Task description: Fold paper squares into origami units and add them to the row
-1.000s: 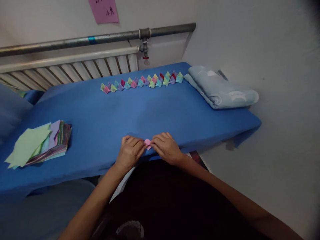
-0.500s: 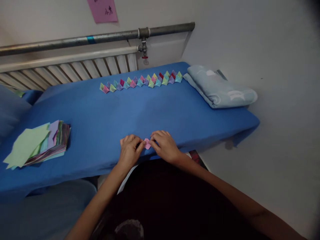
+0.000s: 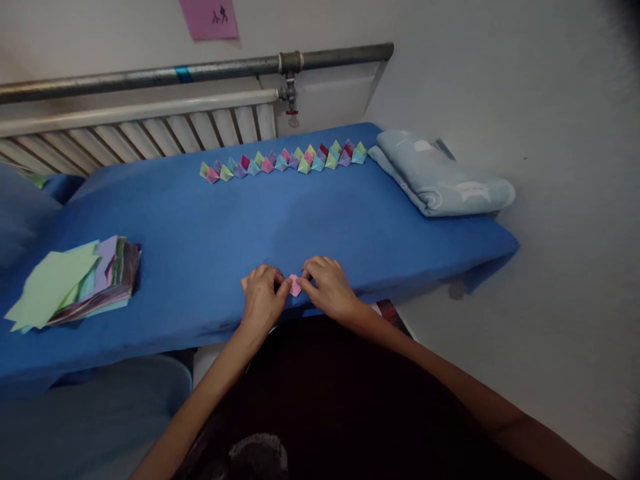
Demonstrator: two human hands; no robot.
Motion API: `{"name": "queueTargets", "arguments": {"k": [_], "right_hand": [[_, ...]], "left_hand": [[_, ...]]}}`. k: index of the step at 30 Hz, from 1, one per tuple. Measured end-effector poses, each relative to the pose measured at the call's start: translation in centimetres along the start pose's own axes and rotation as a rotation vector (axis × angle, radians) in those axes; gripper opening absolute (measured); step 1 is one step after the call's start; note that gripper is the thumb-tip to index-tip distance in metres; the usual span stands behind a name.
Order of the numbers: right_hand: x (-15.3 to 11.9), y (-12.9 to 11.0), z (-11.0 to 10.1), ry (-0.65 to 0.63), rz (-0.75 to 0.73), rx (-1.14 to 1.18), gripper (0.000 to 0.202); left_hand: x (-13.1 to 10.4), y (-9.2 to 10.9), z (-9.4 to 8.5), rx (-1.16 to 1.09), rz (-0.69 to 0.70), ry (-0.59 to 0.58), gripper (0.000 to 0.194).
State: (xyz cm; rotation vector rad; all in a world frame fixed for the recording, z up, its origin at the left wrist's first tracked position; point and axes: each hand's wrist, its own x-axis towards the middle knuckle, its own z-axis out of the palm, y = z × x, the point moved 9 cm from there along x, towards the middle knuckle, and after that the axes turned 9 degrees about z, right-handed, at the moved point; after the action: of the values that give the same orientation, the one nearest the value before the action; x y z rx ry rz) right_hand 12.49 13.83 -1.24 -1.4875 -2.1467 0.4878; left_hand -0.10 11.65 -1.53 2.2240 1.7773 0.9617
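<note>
A small folded piece of pink paper lies between my two hands, close to the front edge of the blue-covered table. My left hand pinches its left side with thumb and fingers. On the right side, my right hand grips it the same way, its fingers curled. Further back, two staggered rows of small folded paper pieces in several colours stand side by side. A stack of coloured paper sheets rests at the left, with pale green ones on top.
A folded light blue blanket lies at the table's right end. Behind the table are a white radiator and a metal pipe with a valve. A pink note hangs on the wall. Blue fabric shows below left.
Both hands have barely moved and still hold the pink paper. The view has shifted slightly.
</note>
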Motion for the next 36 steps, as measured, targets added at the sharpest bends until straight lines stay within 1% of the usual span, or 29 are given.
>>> {"name": "queueTargets", "arguments": {"k": [4,6,8,12,14,17,19,26,31,36], "right_hand": [[0.0,0.2,-0.1,0.007,0.01,0.013,0.019],[0.0,0.3,-0.2,0.018,0.01,0.011,0.017],[-0.1,0.3,-0.2,0.024,0.003,0.002,0.016],[-0.1,0.2,-0.1,0.011,-0.007,-0.025,0.018],[-0.1,0.1,-0.1,0.006,-0.004,-0.03,0.019],[-0.1,0.1,-0.1,0.007,0.002,-0.037,0.018],[-0.1,0.1,-0.1,0.011,0.0,-0.036,0.016],[-0.2,0.1,-0.2,0.013,-0.01,-0.018,0.017],[-0.1,0.1,-0.2,0.001,-0.006,-0.038,0.017],[-0.2,0.1,-0.2,0.014,-0.004,-0.03,0.015]], "left_hand": [[-0.1,-0.2,-0.1,0.023,-0.04,-0.018,0.018],[-0.2,0.0,-0.2,0.039,-0.022,-0.007,0.012],[-0.5,0.7,-0.3,0.053,0.061,0.015,0.009],[-1.7,2.9,-0.6,0.161,0.331,0.071,0.019],[-2.4,3.7,-0.6,0.215,0.434,0.063,0.023],[-3.3,4.0,-0.4,0.255,0.509,0.022,0.03],[-3.7,3.9,-0.4,0.265,0.524,0.014,0.033],[-4.6,3.8,-0.2,0.274,0.522,0.044,0.036],[-4.6,3.4,0.1,0.326,0.481,0.015,0.041],[-4.6,3.8,0.2,0.414,0.458,-0.034,0.041]]}}
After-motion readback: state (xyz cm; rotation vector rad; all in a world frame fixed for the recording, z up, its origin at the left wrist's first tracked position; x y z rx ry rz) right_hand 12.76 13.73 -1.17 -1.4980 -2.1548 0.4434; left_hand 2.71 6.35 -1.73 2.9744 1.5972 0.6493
